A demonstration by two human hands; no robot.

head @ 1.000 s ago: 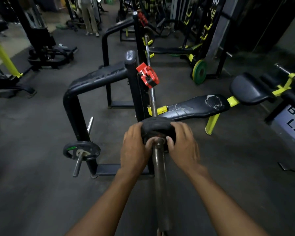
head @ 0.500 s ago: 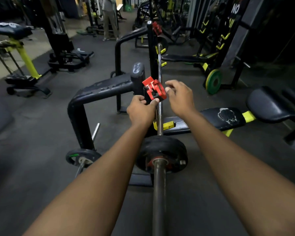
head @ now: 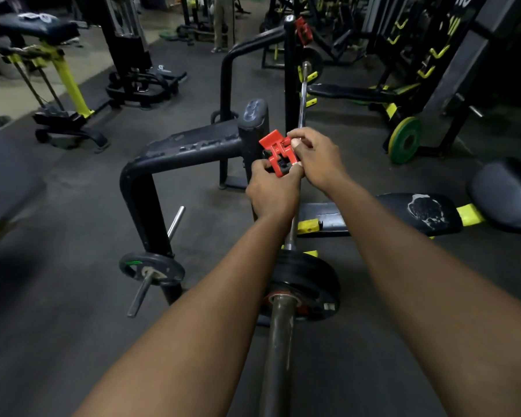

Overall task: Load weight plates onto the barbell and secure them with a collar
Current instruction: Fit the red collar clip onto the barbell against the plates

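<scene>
dark rubber gym flooring (head: 73, 341) runs under one barbell (head: 278, 356) carrying one black weight plate (head: 310, 284). both hands, left hand (head: 272, 192) and right hand (head: 316, 159), pinch one red collar (head: 278, 153) on the shaft beyond the plate. one black rack (head: 193, 145) with a small plate (head: 152, 267) stands left, a bench (head: 403, 213) right.

Both hands crowd the red collar (head: 278, 153) on the bar (head: 278, 350), so nothing more fits there. Just left of the fingers (head: 295, 136) the black rack post (head: 253, 127) stands almost touching, blocking that side. Behind them, toward the person, the bar runs bare as far as the black plates (head: 307, 278). Right of the fingers lies open air above the bench pad (head: 403, 215). Beyond them the bar runs on, with a second upright (head: 290, 79) close on its left.
</scene>
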